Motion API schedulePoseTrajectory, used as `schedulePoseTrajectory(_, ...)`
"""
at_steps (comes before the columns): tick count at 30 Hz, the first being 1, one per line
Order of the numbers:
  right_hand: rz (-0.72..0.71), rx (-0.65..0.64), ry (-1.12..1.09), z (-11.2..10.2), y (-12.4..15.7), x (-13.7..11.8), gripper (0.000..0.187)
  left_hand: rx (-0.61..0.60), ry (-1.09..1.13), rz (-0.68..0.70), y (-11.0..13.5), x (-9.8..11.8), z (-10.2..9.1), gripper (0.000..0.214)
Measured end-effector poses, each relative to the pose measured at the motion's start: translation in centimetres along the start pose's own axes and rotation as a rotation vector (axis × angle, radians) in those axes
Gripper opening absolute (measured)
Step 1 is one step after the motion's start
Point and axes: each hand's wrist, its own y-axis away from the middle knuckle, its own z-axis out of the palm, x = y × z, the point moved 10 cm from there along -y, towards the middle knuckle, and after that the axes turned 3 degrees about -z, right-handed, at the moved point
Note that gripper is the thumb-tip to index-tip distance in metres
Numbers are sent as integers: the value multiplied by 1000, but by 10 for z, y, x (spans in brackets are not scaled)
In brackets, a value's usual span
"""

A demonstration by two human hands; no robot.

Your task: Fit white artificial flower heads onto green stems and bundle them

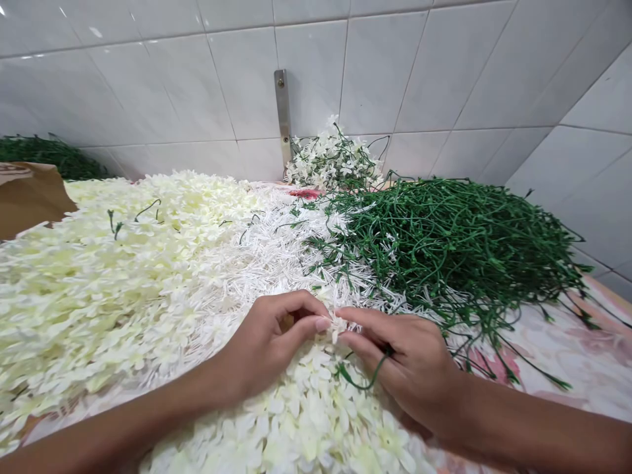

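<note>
My left hand (271, 342) and my right hand (399, 368) meet at a small white artificial flower (337, 327), pinched between their fingertips. A thin green wire stem (366, 375) runs through my right fingers and curves below them. Under my hands lies a heap of loose cream-white artificial blossoms (306, 415). Further left spreads a larger cream blossom pile (99, 283). Ahead is a mass of fine white spiky flower parts (276, 243). A big tangle of green wire stems (444, 250) sits to the right, its ends reaching past my right hand.
A bunch of white flowers on green stems (332, 161) stands against the white tiled wall (345, 66), which has a metal bracket (283, 108). A floral cloth (567, 349) covers the table. Brown cardboard (29, 197) and dark green stems (49, 158) lie far left.
</note>
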Motion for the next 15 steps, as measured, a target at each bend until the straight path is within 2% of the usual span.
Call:
schedulePoseTrajectory(5,38,-10,15,0,-1,3,12,54,59,-37,-2,-7,-7,23)
schedulePoseTrajectory(9,0,-34,2,1,-1,-2,14,44,59,-46,-1,-7,-6,24)
schedulePoseTrajectory(15,28,-56,-19,3,0,2,12,10,3,-11,-1,1,-3,26)
